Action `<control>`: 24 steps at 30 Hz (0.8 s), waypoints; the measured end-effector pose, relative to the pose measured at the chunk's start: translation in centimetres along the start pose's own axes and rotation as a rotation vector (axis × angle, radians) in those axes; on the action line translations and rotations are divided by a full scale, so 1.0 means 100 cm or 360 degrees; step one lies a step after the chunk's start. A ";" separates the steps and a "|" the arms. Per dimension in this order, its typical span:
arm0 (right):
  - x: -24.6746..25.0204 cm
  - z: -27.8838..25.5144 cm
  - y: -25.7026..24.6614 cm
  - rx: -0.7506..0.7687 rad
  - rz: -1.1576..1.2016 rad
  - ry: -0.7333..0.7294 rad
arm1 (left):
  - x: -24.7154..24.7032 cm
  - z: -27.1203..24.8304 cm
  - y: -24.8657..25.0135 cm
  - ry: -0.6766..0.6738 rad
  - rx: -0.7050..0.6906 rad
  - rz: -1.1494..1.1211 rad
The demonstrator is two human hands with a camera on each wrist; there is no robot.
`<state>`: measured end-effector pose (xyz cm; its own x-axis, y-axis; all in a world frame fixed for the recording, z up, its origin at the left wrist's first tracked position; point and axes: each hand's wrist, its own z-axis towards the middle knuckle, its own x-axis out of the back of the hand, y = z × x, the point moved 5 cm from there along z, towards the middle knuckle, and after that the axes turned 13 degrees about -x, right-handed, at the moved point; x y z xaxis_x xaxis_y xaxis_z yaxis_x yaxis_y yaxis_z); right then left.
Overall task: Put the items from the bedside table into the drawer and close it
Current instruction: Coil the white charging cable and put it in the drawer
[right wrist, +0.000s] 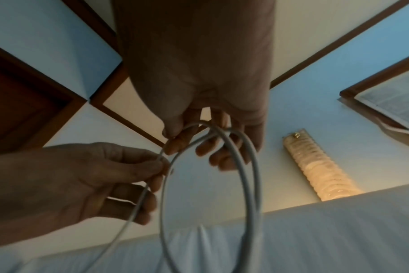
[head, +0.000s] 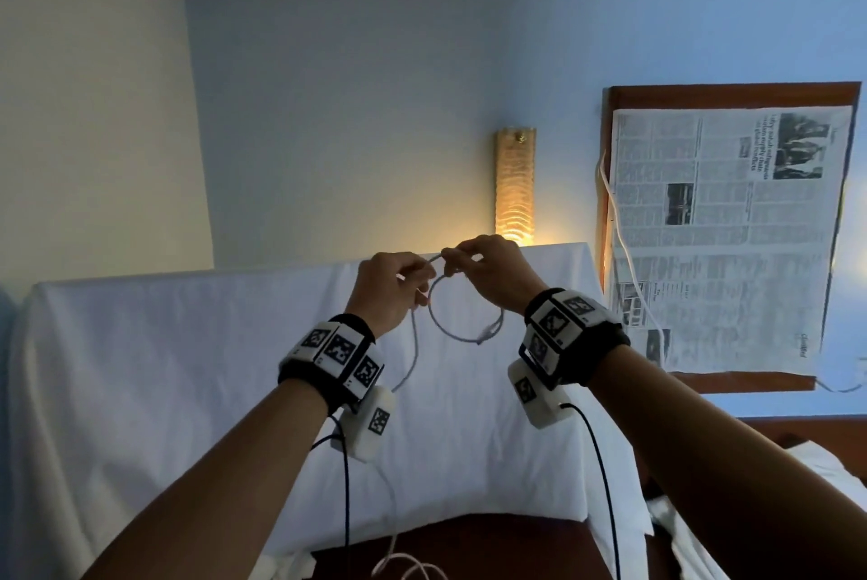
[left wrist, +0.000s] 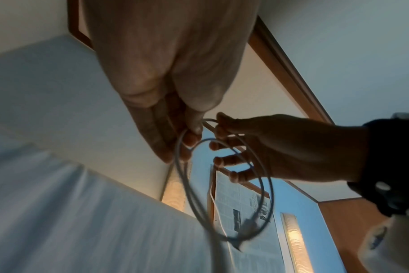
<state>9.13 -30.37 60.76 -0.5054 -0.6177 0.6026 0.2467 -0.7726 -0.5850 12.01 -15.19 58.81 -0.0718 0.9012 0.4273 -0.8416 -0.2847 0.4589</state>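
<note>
Cable (head: 469, 335) hangs coiled below my right hand (head: 492, 272), whose fingers pinch the loop's top. Just left of it my left hand (head: 389, 284) pinches the free run, which trails down from there toward the next wrap.

Bare forearms, banded wrists.
Each wrist wore a black strap (head: 328, 373) carrying white blocks with black square markers (head: 340, 349); thin black cables (head: 347, 485) trailed below.
</note>
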 end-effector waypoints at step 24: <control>0.010 0.000 0.014 -0.0177 0.0333 -0.0403 | -0.024 0.005 0.010 -0.0490 -0.0056 -0.0046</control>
<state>9.01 -32.08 60.53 -0.2287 -0.7888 0.5705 0.2249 -0.6130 -0.7574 11.57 -17.80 58.66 0.1133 0.7658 0.6331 -0.8595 -0.2441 0.4491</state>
